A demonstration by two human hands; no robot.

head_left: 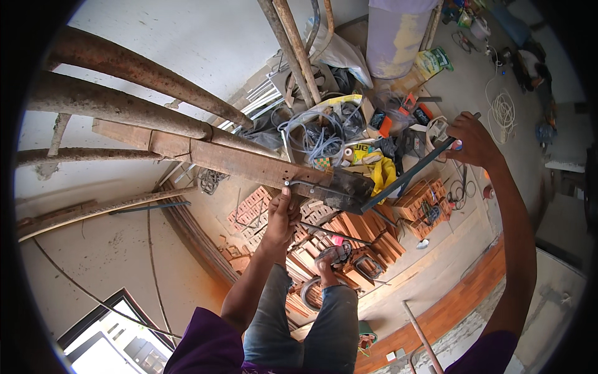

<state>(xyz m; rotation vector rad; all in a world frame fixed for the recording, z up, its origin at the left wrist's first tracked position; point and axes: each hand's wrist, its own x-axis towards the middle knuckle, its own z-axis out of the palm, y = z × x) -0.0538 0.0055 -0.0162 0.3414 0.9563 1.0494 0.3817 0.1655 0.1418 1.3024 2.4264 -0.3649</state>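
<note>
My right hand, raised at the right, is closed round the upper end of a long dark metal bar. The bar slants down to the left, its lower end at the dark tip of a wooden plank. A thin bent rod lies along the plank's face near that tip. My left hand is closed just below the plank, its thumb pointing up at a small round metal head there. Whatever its curled fingers hold is hidden. A thin dark rod shows beside this hand; I cannot tell whether they touch.
Rough poles come in from the upper left beside the plank. Beyond are a box of clear tubing, a yellow cloth and a tall drum. Hollow bricks and stacked timber lie below, around my feet.
</note>
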